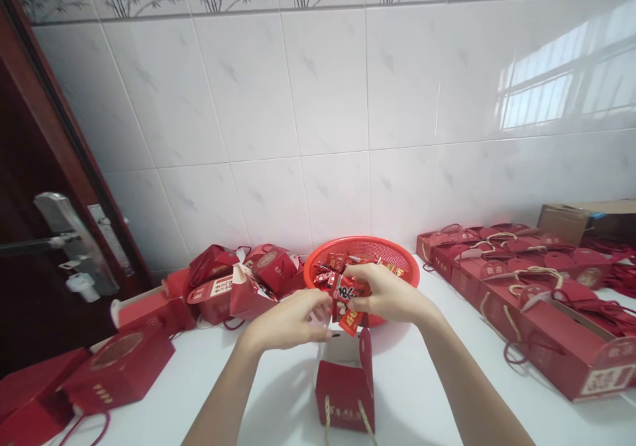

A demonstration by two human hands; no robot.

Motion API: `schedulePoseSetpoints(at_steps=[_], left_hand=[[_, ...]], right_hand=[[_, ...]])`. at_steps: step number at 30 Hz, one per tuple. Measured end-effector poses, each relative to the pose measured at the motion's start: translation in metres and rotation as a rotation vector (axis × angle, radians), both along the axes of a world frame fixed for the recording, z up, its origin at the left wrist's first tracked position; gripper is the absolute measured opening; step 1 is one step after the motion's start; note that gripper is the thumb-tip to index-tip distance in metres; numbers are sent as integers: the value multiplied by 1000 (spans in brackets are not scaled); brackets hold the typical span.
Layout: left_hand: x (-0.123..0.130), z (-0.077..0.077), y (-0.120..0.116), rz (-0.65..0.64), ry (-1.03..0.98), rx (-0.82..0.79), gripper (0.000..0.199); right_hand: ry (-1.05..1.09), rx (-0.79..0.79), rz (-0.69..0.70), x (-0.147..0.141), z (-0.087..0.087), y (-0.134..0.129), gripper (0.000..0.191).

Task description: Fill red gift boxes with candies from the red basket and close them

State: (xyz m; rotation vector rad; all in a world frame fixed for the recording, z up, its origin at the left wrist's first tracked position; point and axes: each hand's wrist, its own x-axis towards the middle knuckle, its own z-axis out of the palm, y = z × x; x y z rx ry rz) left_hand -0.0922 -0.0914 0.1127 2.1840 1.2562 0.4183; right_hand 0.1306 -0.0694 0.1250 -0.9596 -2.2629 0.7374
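Observation:
My right hand (385, 293) grips several red candy packets (350, 293) above an open red gift box (345, 393). Its thumb and fingers are closed round them. My left hand (291, 319) is at the box's far left edge, its thumb and fingers curved and apart near the packets; whether it touches them I cannot tell. The box stands upright on the white table with its top open, a pale inside showing and rope handles hanging at the front. Just behind the hands is a red plastic basket (411, 267) holding wrapped sweets.
Red boxes (119, 366) lie in a loose pile on the left. Rows of red boxes (521, 313) with cord handles stand on the right, with a cardboard box (564, 224) behind. A tiled wall (332, 101) bounds the white table (422, 380); a dark door (30, 167) is at far left.

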Motion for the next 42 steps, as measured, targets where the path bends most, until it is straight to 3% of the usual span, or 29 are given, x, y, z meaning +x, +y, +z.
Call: schedulePoseSetpoints(at_steps=[4,9,15,21,26,32,37,42], left_hand=[[-8,2,-2,18,130,4,23],[-10,1,-1,41,191,-27,30],[-9,3,0,-16,250,-51,32],[-9,4,-1,-7,274,-103,31],[-8,6,-1,-17,317,-114,36],[-6,11,-3,-46,328,-154,38],[-8,8,-2,12,351,-176,42],[-7,7,-2,-14,381,-142,42]], right_hand=[[-56,16,68,-7,-3,-2,16],[35,-178,142,-9,-5,-2,15],[-182,17,173,-15,-9,0,17],[-294,93,258,-22,-14,1,26],[-266,92,236,-24,-12,0,14],[-495,46,185,-21,-10,-2,24],[-464,-69,234,-14,-10,0,33],[-497,-26,207,-7,-10,3,39]])
